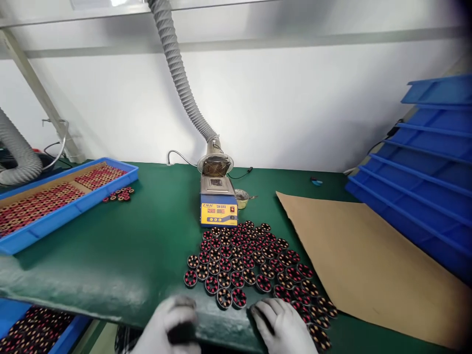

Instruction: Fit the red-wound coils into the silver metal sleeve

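Note:
My left hand [167, 324], in a white glove, is slightly blurred at the table's front edge. Its fingers curve apart from the thumb, with a dark gap between them and no part visible inside. My right hand [282, 324], also gloved in white, rests by the front of a spread of small round parts. Its thumb and bent fingers are apart, and I see nothing held. The round motor-stator-like parts [224, 280], with dark rims and red or copper-coloured segments, lie on the green table [147, 236]. Behind them stands a blue-and-yellow solder pot [219, 209] marked CM.
A grey duct hose [177, 64] hangs down to a round hood [215, 164] over the pot. Left, a blue tray [73, 209] holds rows of parts; below is another bin [70, 337]. Right are a cardboard sheet [368, 260] and stacked blue trays [424, 172].

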`<state>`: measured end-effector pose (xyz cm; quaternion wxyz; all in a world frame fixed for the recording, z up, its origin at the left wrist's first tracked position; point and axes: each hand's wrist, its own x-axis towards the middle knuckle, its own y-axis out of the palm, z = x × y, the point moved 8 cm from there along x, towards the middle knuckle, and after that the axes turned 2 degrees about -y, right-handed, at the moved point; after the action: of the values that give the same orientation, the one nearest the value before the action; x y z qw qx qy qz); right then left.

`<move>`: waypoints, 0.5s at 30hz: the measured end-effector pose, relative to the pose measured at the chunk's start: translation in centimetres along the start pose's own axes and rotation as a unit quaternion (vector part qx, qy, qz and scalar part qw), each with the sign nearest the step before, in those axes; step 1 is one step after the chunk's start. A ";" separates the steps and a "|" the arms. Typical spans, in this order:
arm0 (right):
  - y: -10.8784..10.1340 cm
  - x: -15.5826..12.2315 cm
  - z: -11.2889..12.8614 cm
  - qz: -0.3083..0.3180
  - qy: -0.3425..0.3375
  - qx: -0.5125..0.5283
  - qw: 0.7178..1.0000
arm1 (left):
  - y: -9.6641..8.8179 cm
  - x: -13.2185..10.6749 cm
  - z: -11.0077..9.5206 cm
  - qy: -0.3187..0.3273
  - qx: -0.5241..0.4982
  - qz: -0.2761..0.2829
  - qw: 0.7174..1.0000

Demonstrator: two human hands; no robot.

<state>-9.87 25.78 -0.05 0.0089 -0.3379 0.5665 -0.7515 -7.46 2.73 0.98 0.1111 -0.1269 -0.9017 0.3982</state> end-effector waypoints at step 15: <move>1.7 0.4 -2.0 0.033 0.113 0.081 0.990 | -0.9 3.7 1.8 0.032 0.255 -0.160 0.953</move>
<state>-11.85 26.71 -1.53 -0.0029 -0.2305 0.5122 -0.8273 -11.59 2.06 0.79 0.2303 0.0389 -0.7746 0.5877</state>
